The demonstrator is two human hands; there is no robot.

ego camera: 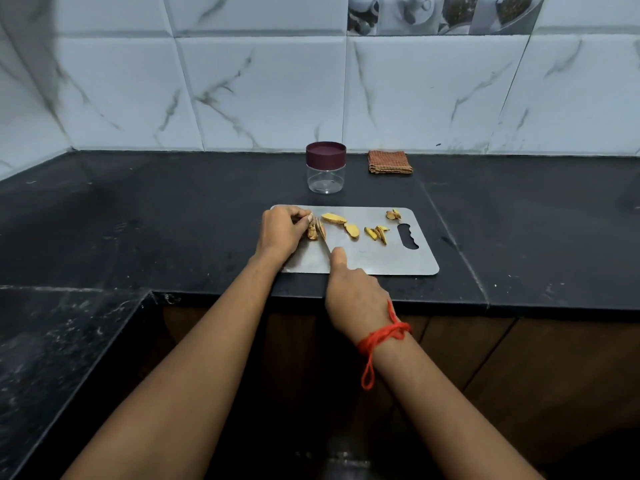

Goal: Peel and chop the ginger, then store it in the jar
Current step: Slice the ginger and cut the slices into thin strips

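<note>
The cutting board [381, 259] carries one ginger chunk [312, 231], two peeled slices [333, 218], one cluster of strips [378, 233], one knobby scrap [393, 214] and one knife [325, 244]; behind it, one jar [325, 168] and one folded cloth [390, 162].

No legible text, number, brand or sign was found. The jar [325, 174] carried no readable label, and the picture tiles [443, 13] at the upper right of the frame showed printed images only, without lettering.
</note>
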